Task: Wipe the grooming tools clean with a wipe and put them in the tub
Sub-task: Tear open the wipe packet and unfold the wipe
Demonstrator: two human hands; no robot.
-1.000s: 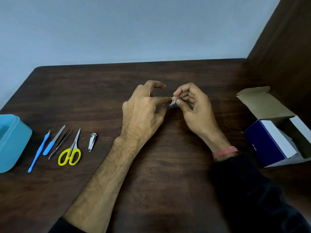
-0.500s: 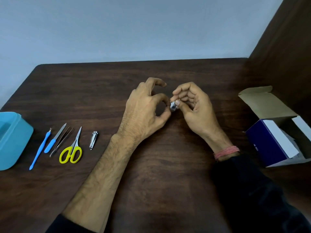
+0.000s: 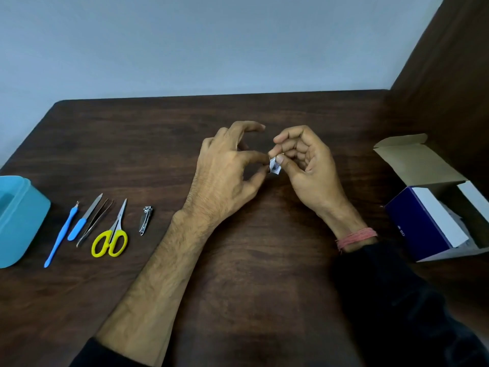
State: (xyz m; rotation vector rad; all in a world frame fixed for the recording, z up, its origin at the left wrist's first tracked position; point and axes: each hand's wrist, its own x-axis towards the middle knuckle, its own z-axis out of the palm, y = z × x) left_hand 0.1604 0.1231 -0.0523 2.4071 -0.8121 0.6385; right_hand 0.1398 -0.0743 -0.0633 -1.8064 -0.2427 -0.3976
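A dark wooden table (image 3: 238, 260) stands against a pale blue-grey wall, with a dark wood panel rising at the right. Over the middle of the table the person's two hands meet. The right hand (image 3: 309, 165) pinches a small white wipe packet (image 3: 275, 166) between thumb and curled fingers; dark print shows on its face. The left hand (image 3: 225, 168) pinches the packet's left edge with thumb and forefinger, the other fingers spread and raised. A pink thread band (image 3: 356, 237) circles the right wrist above a black sleeve.

At the left edge sits the blue tub (image 3: 18, 221), partly out of view. Just right of it the grooming tools lie in a row, apart from one another or nearly so: a thin blue cuticle pusher (image 3: 60, 234), a blue-handled nail file (image 3: 84, 217), metal tweezers (image 3: 95, 222), yellow-handled scissors (image 3: 112, 234) and a small metal nail clipper (image 3: 145, 219). All lie well apart from the hands.

At the right an open cardboard box (image 3: 428, 223), dark blue and white, stands with its flap up
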